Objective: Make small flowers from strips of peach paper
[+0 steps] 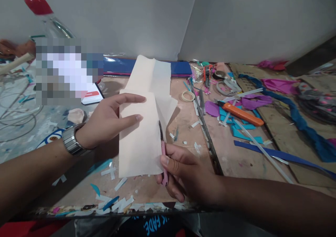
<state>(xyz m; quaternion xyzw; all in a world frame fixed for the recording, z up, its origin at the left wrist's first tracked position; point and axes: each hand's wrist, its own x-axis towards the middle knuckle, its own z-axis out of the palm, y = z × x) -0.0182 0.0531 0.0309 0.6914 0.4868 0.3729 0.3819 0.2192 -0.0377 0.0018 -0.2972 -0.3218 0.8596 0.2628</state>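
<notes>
A cream sheet of paper [139,139], folded or layered, lies at the middle of the table and stretches back over a blue flat pack [118,66]. My left hand [110,116] rests on its left part, thumb and index finger spread apart, with a metal watch [73,139] on the wrist. On the sheet's right edge, my right hand [178,167] holds pink-handled scissors [164,160], thumb on the handle. The dark blades point away from me along the cut edge, where a flap of the sheet stands off to the right.
Right of the sheet are a tape roll [188,96], an orange cutter [240,113], purple and blue scraps, and a blue strip [278,153] near cardboard [286,125]. Paper snippets [122,202] line the front edge. A phone-like device [93,94], partly pixelated, stands back left.
</notes>
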